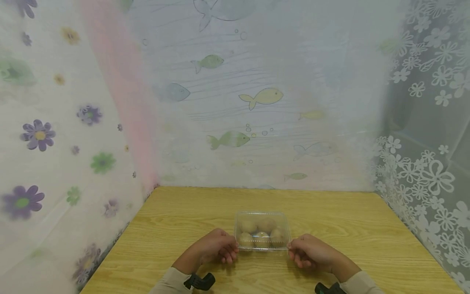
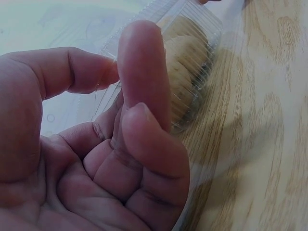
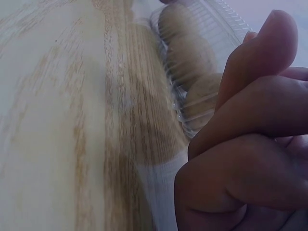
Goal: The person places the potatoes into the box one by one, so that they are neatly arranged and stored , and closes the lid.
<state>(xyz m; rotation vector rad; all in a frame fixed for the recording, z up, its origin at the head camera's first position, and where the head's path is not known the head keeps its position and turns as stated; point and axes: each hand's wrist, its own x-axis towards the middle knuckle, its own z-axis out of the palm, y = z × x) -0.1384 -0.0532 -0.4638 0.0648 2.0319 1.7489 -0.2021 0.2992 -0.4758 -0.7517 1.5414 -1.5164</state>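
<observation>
A clear plastic clamshell box stands on the wooden table in the head view, in front of me. Through its ribbed walls show several rounded, light-brown potato-like pieces. My left hand pinches the box's near left corner between thumb and index finger, the other fingers curled below. At the near right corner, my right hand pinches the plastic edge in the same way. In the right wrist view the brown pieces lie in a row behind the box wall, and the curled fingers hide part of it.
The wooden table reaches back to a hanging sheet printed with fish. A flower-printed sheet borders the left side, and a white-flowered translucent curtain the right. Dark wrist devices sit by both sleeves.
</observation>
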